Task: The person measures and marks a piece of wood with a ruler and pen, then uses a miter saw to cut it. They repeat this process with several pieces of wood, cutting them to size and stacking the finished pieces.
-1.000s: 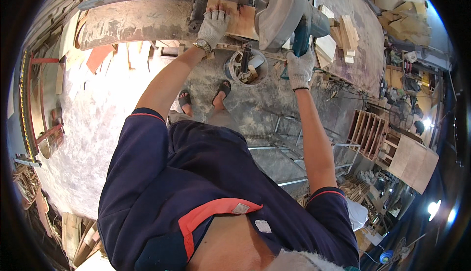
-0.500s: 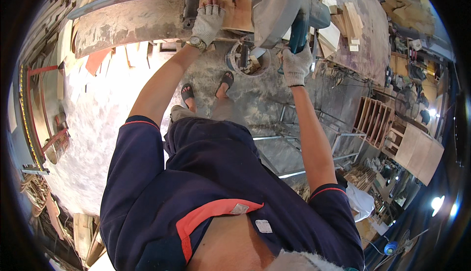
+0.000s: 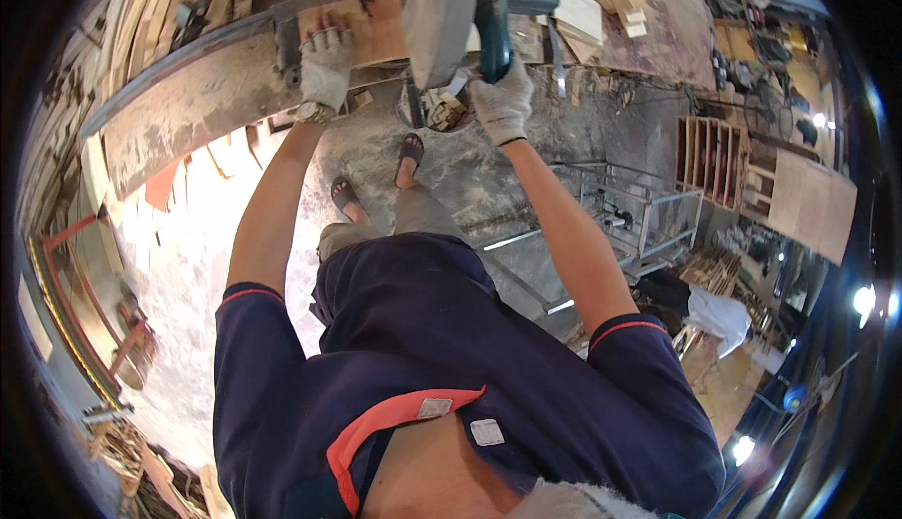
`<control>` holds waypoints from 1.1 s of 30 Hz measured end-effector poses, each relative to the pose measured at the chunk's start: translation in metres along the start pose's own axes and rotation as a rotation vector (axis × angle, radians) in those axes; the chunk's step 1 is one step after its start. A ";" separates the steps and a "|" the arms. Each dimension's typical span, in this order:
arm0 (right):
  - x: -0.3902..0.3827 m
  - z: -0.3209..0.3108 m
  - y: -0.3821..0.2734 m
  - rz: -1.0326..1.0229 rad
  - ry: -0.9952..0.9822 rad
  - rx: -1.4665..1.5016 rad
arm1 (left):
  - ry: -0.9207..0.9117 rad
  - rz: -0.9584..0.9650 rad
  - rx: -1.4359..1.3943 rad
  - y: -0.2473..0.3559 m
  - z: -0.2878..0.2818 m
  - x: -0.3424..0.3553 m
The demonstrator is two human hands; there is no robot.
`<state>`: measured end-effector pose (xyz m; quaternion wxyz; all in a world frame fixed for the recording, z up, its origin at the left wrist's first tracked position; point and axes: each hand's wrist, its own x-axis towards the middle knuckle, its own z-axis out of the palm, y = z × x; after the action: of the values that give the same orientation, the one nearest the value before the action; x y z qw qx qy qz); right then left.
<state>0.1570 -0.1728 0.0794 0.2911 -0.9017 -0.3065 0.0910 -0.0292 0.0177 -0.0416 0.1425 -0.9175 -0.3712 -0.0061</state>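
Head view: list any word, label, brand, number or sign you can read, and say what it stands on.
None can be read.
White patch on the dark blue shirt: any print is too small and blurred to read.
Pale tag on the red neckline band: also unreadable.
Wristwatch on the left wrist: too small to read.
Saw guard: no lettering can be made out.

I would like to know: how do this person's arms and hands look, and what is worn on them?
The left hand and right hand wear whitish, knitted-looking gloves. A metallic-looking watch circles the left wrist; a thin dark line edges the right cuff. The forearms are bare below short navy sleeves with red trim.
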 end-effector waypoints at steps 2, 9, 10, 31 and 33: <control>0.000 0.004 0.003 0.009 -0.015 0.000 | -0.056 0.015 -0.053 -0.005 -0.003 -0.001; 0.000 0.007 0.005 0.085 -0.084 -0.054 | -0.150 0.018 -0.119 -0.008 -0.018 -0.002; 0.000 0.008 0.006 0.102 -0.116 -0.080 | -0.052 0.012 -0.148 -0.010 -0.018 -0.002; 0.153 -0.155 -0.146 -0.573 -0.286 0.041 | 0.057 -0.085 -0.408 0.006 -0.062 -0.067; 0.178 -0.144 -0.135 -0.808 -0.129 0.263 | 0.139 -0.120 -0.579 0.018 -0.075 -0.086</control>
<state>0.2806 -0.0452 0.2778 0.3959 -0.6568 -0.6386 0.0642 -0.0718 -0.0731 0.0153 -0.1006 -0.8937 -0.3971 -0.1828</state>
